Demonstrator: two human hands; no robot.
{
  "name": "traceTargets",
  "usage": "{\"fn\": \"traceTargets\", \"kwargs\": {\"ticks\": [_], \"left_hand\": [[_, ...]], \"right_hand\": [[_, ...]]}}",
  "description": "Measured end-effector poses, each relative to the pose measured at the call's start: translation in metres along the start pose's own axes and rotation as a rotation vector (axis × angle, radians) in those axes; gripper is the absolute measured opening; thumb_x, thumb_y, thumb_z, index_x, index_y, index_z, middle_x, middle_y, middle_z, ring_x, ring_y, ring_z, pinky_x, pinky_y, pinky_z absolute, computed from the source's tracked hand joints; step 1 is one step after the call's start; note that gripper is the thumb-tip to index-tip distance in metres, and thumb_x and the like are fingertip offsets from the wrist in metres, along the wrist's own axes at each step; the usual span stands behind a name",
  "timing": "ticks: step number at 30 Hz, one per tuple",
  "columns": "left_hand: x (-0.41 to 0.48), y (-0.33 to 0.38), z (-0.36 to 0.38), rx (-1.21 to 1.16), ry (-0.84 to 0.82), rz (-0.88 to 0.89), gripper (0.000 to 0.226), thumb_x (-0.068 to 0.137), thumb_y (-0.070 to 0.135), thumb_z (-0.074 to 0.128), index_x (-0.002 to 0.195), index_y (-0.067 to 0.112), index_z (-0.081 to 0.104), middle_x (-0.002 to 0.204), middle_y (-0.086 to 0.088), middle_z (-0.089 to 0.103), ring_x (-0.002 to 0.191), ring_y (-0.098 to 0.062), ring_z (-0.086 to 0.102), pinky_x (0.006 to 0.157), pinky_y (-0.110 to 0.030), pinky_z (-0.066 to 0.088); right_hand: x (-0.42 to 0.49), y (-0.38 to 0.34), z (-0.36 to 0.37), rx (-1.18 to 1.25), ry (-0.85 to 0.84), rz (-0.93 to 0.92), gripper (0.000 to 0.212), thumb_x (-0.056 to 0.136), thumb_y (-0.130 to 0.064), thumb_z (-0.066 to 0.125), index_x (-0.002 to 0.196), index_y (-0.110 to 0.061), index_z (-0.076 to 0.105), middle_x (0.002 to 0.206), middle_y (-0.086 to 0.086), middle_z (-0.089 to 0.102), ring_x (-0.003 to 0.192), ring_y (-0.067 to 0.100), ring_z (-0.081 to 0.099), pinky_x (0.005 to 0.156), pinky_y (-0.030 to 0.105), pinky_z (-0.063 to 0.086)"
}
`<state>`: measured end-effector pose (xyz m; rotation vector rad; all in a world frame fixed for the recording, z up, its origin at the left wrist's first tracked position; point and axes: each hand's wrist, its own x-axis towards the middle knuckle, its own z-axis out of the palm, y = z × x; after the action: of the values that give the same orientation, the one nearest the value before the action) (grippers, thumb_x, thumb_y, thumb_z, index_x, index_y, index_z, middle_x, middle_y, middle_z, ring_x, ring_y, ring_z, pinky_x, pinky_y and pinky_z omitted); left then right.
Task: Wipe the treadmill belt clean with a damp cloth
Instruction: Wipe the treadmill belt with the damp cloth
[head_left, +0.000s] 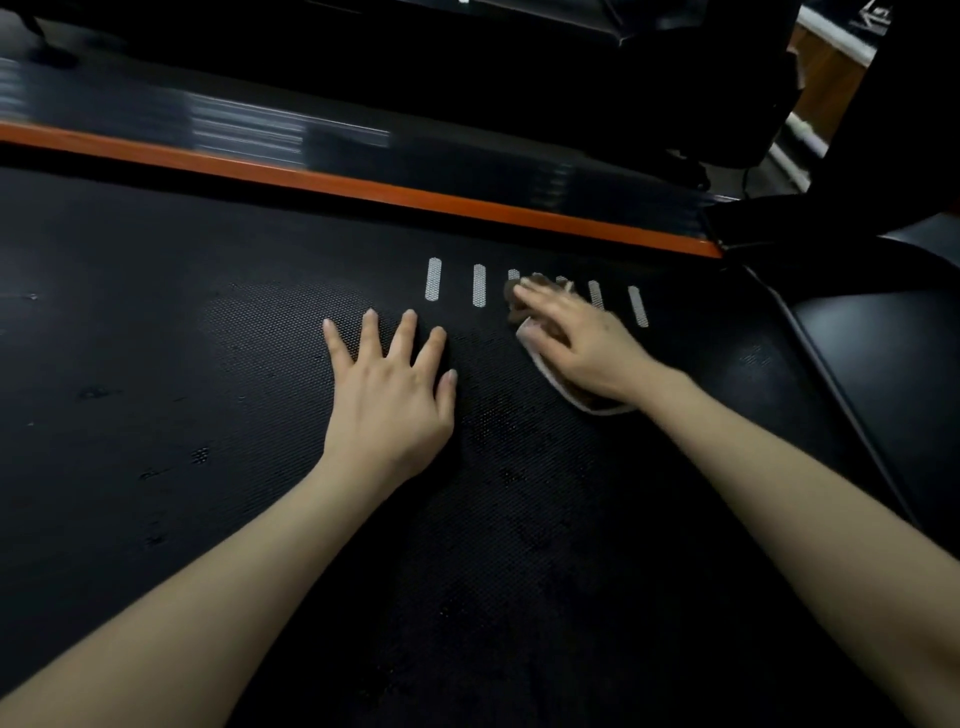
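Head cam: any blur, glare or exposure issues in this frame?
Head view: dim overall, top nearly black; right hand and cloth smeared by motion blur; left hand sharp on the belt; streaky glare on the side rail above the orange strip.

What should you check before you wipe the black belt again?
1. Cloth under the hand: ok. The right hand presses flat on the brown, white-edged cloth.
2. Other hand steady: ok. The left hand lies flat, fingers spread, on the black textured treadmill belt.
3. Cloth damp enough: cannot tell.
4. Belt not moving: cannot tell from one picture.
5. Belt clean: not ok. Small marks show left of the left hand.
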<state>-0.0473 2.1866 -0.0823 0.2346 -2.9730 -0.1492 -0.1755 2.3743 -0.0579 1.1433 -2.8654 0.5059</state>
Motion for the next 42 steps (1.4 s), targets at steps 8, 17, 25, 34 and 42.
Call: {"fn": "traceTargets", "kwargs": {"ticks": [8, 17, 25, 34, 42], "left_hand": [[0.0, 0.001, -0.001, -0.002, 0.008, 0.004, 0.065, 0.09, 0.049, 0.012, 0.146, 0.023, 0.031, 0.155, -0.008, 0.026, 0.141, -0.041, 0.014, 0.11, -0.064, -0.002], [0.0, -0.005, -0.003, -0.033, -0.016, 0.008, 0.051, 0.098, 0.043, 0.023, 0.146, 0.027, 0.03, 0.155, -0.004, 0.024, 0.143, -0.036, 0.012, 0.111, -0.063, -0.004], [-0.013, -0.012, -0.029, -0.275, 0.116, -0.023, 0.038, 0.096, 0.026, 0.043, 0.13, 0.018, 0.054, 0.14, -0.006, 0.049, 0.136, -0.028, 0.033, 0.114, -0.056, -0.002], [-0.143, -0.07, -0.046, -0.013, -0.015, -0.034, 0.056, 0.092, 0.044, 0.025, 0.132, 0.019, 0.055, 0.14, -0.015, 0.048, 0.132, -0.044, 0.036, 0.107, -0.066, -0.003], [-0.166, -0.075, -0.039, 0.013, -0.071, 0.0, 0.057, 0.094, 0.043, 0.021, 0.14, 0.018, 0.045, 0.146, -0.015, 0.04, 0.135, -0.046, 0.029, 0.108, -0.066, -0.001]], "right_hand": [[0.062, 0.042, -0.006, -0.074, 0.124, 0.485, 0.049, 0.099, -0.036, 0.037, 0.141, -0.011, 0.038, 0.147, 0.01, 0.038, 0.136, 0.03, 0.033, 0.113, 0.043, 0.023], [-0.007, -0.004, -0.006, -0.014, -0.046, 0.108, 0.048, 0.1, -0.035, 0.04, 0.145, -0.021, 0.033, 0.154, -0.002, 0.025, 0.144, 0.018, 0.016, 0.117, 0.036, 0.012], [-0.066, -0.082, 0.022, -0.02, -0.068, 0.151, 0.055, 0.095, -0.044, 0.031, 0.144, -0.019, 0.035, 0.154, 0.001, 0.026, 0.144, 0.029, 0.014, 0.116, 0.05, 0.01], [-0.122, -0.088, 0.012, 0.014, -0.024, 0.089, 0.053, 0.098, -0.041, 0.034, 0.143, -0.015, 0.036, 0.153, 0.005, 0.029, 0.144, 0.023, 0.017, 0.117, 0.036, 0.004], [-0.153, -0.165, 0.033, 0.012, -0.032, 0.092, 0.059, 0.093, -0.045, 0.028, 0.14, -0.012, 0.043, 0.15, 0.008, 0.034, 0.141, 0.039, 0.019, 0.115, 0.053, 0.009]]}}
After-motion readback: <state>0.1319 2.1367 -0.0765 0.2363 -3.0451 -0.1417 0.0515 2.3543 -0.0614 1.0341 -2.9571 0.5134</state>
